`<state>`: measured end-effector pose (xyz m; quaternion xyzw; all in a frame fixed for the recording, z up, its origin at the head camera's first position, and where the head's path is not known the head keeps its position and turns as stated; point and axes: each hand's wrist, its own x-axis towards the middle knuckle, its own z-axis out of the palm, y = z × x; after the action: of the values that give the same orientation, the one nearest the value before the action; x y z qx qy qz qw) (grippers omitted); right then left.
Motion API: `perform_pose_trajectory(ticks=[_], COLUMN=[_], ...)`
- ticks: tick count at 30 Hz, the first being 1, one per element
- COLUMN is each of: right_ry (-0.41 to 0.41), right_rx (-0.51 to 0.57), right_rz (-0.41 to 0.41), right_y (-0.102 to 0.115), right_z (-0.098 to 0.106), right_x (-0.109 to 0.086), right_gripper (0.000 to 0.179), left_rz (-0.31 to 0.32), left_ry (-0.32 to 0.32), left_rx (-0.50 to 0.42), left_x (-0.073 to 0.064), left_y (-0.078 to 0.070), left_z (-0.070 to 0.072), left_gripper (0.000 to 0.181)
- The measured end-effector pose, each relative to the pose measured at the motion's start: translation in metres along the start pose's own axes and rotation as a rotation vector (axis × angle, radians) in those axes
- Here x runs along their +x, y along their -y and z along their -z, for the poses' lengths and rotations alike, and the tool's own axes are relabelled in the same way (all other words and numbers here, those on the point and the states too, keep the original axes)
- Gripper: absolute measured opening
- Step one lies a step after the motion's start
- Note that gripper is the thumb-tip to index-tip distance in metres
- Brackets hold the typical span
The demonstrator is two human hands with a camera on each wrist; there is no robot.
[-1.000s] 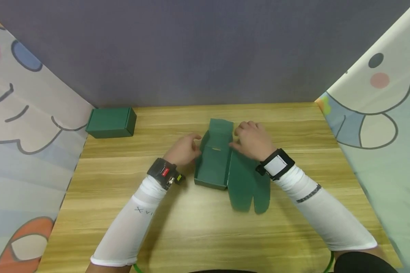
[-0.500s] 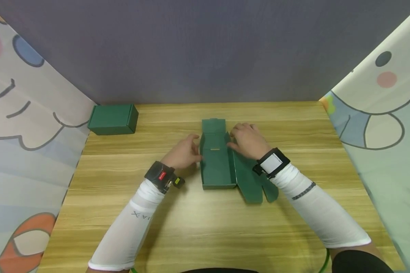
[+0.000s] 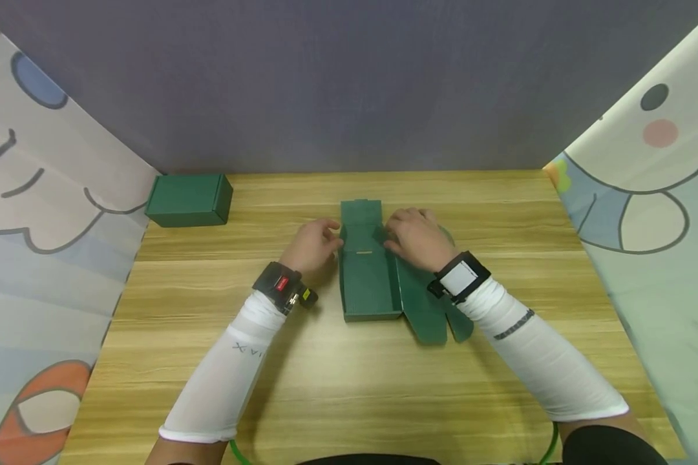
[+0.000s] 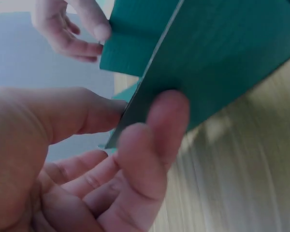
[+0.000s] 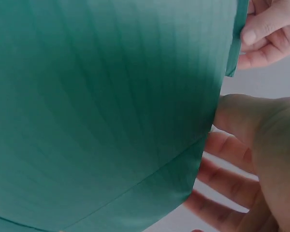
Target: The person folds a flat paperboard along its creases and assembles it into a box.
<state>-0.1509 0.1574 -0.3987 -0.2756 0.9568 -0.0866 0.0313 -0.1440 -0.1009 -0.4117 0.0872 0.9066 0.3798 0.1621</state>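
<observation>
A green cardboard box [image 3: 371, 287] stands unfolded at the middle of the table, its far end flap [image 3: 360, 212] laid out away from the person. The lid [image 3: 421, 303], with its side flaps, spreads out on the right. At the far part of the left wall is my left hand [image 3: 313, 248]; in the left wrist view its thumb and index finger [image 4: 169, 121] pinch that wall from both sides. My right hand [image 3: 420, 240] pinches the opposite wall near its far end, over part of the lid. In the right wrist view the lid hides some of its fingertips.
Another green box [image 3: 186, 200], closed, sits at the back left corner of the wooden table [image 3: 337, 387]. A grey panel [image 3: 349, 90] rises along the back edge, and printed cartoon sheets [image 3: 46, 168] flank both sides.
The box has turned from slightly slanted to straight, and its lid has swung a little to the right. My left hand has shifted forward along the left wall; my right hand has moved slightly left.
</observation>
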Motion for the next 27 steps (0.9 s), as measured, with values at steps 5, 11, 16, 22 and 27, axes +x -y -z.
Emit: perform_pose_trajectory(ticks=[5, 11, 16, 22, 27], right_ry=[-0.031, -0.03, -0.021, -0.022, -0.026], right_rx=[-0.016, -0.026, -0.028, -0.011, -0.006], right_rz=[0.061, 0.097, 0.114, 0.126, 0.133], right_y=[0.001, 0.004, 0.006, 0.006, 0.008], right_z=[-0.003, -0.003, -0.003, -0.006, -0.008], right_x=[0.002, 0.005, 0.007, 0.009, 0.011], right_gripper=[0.026, 0.024, 0.02, 0.018, 0.02], left_rz=[0.013, 0.014, 0.026, 0.039, 0.033], left_ry=[-0.012, -0.02, -0.015, -0.011, -0.014], left_rx=[-0.017, -0.012, -0.023, -0.025, -0.027], left_x=[0.004, 0.006, 0.006, 0.006, 0.006], left_y=[0.0, 0.001, 0.002, 0.001, -0.001], left_z=[-0.001, -0.001, -0.001, 0.0, 0.0], left_gripper=[0.045, 0.044, 0.044, 0.044, 0.044])
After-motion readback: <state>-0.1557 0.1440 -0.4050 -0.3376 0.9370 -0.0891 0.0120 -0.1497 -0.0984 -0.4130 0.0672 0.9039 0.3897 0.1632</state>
